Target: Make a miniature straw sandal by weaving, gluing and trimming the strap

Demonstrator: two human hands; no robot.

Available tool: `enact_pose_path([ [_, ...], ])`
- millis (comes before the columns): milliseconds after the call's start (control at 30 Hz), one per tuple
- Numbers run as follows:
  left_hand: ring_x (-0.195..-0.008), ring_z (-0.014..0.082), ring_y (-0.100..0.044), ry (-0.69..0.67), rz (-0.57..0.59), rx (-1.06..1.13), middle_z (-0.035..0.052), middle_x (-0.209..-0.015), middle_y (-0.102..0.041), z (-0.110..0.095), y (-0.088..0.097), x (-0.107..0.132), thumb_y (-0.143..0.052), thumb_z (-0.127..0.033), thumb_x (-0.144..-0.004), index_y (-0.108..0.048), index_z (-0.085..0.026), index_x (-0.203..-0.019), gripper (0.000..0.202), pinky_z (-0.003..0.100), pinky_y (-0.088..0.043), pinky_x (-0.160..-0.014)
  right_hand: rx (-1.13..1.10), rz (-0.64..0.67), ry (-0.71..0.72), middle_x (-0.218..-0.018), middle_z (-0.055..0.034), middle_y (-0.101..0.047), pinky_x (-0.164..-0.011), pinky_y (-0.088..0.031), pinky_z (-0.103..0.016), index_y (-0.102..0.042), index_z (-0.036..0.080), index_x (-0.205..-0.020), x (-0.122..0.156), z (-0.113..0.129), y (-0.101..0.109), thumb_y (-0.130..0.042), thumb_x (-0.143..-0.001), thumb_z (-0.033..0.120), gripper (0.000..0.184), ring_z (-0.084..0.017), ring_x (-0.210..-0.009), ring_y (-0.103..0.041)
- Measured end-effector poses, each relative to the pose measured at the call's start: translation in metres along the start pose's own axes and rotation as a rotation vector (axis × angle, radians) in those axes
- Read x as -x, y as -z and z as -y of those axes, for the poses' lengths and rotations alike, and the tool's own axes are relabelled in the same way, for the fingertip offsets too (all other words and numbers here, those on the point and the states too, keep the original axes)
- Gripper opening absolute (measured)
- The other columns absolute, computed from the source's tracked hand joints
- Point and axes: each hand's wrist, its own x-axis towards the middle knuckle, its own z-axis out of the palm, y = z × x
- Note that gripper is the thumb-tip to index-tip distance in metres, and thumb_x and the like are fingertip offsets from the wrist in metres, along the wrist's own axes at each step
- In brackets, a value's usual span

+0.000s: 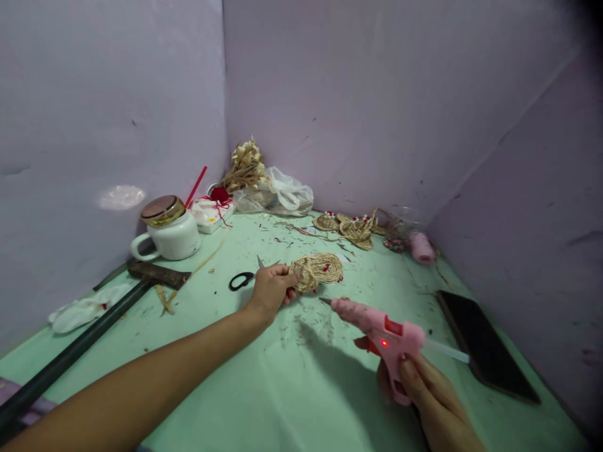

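My left hand [272, 289] pinches the near left end of a small woven straw slipper [327, 268], which has red beads on it. Around the grip of a pink hot glue gun [372, 323] my right hand [419, 386] is closed. Its metal nozzle points left, just below and right of the slipper, apart from it. A red light glows on the gun's side, and a clear glue stick [447, 351] sticks out of its back. Black-handled scissors [242, 280] lie on the table just left of my left hand, partly hidden behind it.
A hammer [157, 274] and a lidded white mug [176, 238] stand left. At the back are dried flowers [245, 164], a plastic bag [282, 191] and more woven pieces [355, 231]. Pink thread [421, 248] and a dark phone [485, 345] lie right on the green table [264, 389].
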Motion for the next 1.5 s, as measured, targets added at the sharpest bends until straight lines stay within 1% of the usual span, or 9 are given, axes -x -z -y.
enact_pose_path([
  [100, -0.034, 0.0060, -0.041, 0.008, 0.017, 0.009, -0.0030, -0.041, -0.049, 0.002, -0.001, 0.001, -0.063, -0.025, -0.060, -0.054, -0.014, -0.054, 0.016, 0.016, -0.028, -0.031, 0.033, 0.058, 0.077, -0.055, 0.0001, -0.049, -0.048, -0.033, -0.025, -0.063, 0.021, -0.094, 0.003, -0.003, -0.012, -0.037, -0.087, 0.047, 0.037, -0.014, -0.049, -0.042],
  [200, -0.033, 0.0062, -0.041, 0.017, 0.031, 0.007, -0.0030, -0.039, -0.049, 0.002, -0.003, 0.003, -0.063, -0.025, -0.060, -0.054, -0.014, -0.053, 0.016, 0.016, -0.028, -0.031, 0.067, 0.012, 0.131, -0.056, 0.0013, -0.048, -0.049, -0.033, -0.024, -0.061, 0.020, -0.092, 0.002, -0.005, -0.018, -0.037, -0.088, 0.044, 0.034, -0.013, -0.050, -0.042],
  [267, -0.033, 0.0064, -0.041, 0.025, 0.036, 0.003, -0.0029, -0.039, -0.049, 0.002, -0.004, 0.005, -0.063, -0.024, -0.061, -0.054, -0.014, -0.053, 0.015, 0.016, -0.029, -0.031, 0.091, -0.018, 0.141, -0.056, 0.0018, -0.048, -0.049, -0.033, -0.024, -0.059, 0.020, -0.089, 0.002, -0.008, -0.018, -0.036, -0.089, 0.043, 0.032, -0.013, -0.050, -0.042],
  [467, -0.033, 0.0067, -0.042, 0.032, 0.054, 0.005, -0.0024, -0.039, -0.050, 0.003, -0.005, 0.006, -0.062, -0.024, -0.062, -0.056, -0.013, -0.054, 0.015, 0.017, -0.029, -0.031, 0.148, 0.021, 0.142, -0.058, 0.0016, -0.048, -0.048, -0.033, -0.023, -0.050, 0.020, -0.074, 0.002, -0.016, -0.016, -0.035, -0.089, 0.041, 0.030, -0.012, -0.051, -0.042],
  [600, -0.033, 0.0066, -0.041, 0.025, 0.061, 0.010, -0.0025, -0.039, -0.050, 0.005, -0.005, 0.006, -0.063, -0.025, -0.063, -0.056, -0.013, -0.054, 0.016, 0.017, -0.030, -0.032, 0.156, 0.024, 0.138, -0.058, 0.0018, -0.048, -0.049, -0.034, -0.023, -0.047, 0.020, -0.071, 0.001, -0.016, -0.017, -0.035, -0.089, 0.041, 0.030, -0.012, -0.052, -0.042],
  [1167, -0.033, 0.0068, -0.042, 0.009, 0.063, 0.023, -0.0021, -0.039, -0.051, 0.003, -0.006, 0.007, -0.063, -0.023, -0.062, -0.057, -0.013, -0.053, 0.014, 0.017, -0.032, -0.032, 0.178, -0.046, 0.145, -0.057, 0.0005, -0.050, -0.047, -0.035, -0.022, -0.053, 0.019, -0.065, 0.003, -0.019, -0.016, -0.039, -0.088, 0.042, 0.035, -0.012, -0.051, -0.044],
  [1300, -0.033, 0.0068, -0.042, 0.011, 0.061, 0.030, -0.0020, -0.039, -0.051, 0.004, -0.006, 0.006, -0.063, -0.022, -0.061, -0.057, -0.013, -0.054, 0.013, 0.017, -0.033, -0.032, 0.192, -0.056, 0.115, -0.064, -0.0016, -0.055, -0.050, -0.037, -0.024, -0.057, 0.018, -0.074, 0.003, -0.022, -0.015, -0.041, -0.086, 0.043, 0.032, -0.014, -0.055, -0.047],
  [1433, -0.033, 0.0071, -0.043, 0.013, 0.057, 0.037, -0.0019, -0.039, -0.051, 0.005, -0.007, 0.006, -0.064, -0.023, -0.060, -0.058, -0.012, -0.055, 0.013, 0.017, -0.034, -0.032, 0.227, -0.060, 0.101, -0.061, -0.0015, -0.054, -0.051, -0.038, -0.024, -0.056, 0.018, -0.069, 0.004, -0.024, -0.014, -0.041, -0.086, 0.043, 0.034, -0.014, -0.055, -0.047],
  [1500, -0.033, 0.0070, -0.043, 0.013, 0.054, 0.040, -0.0017, -0.039, -0.052, 0.005, -0.007, 0.006, -0.065, -0.023, -0.060, -0.058, -0.012, -0.055, 0.014, 0.017, -0.034, -0.032, 0.239, -0.068, 0.114, -0.062, -0.0016, -0.054, -0.050, -0.038, -0.024, -0.057, 0.018, -0.071, 0.005, -0.023, -0.014, -0.041, -0.087, 0.043, 0.033, -0.014, -0.055, -0.047],
])
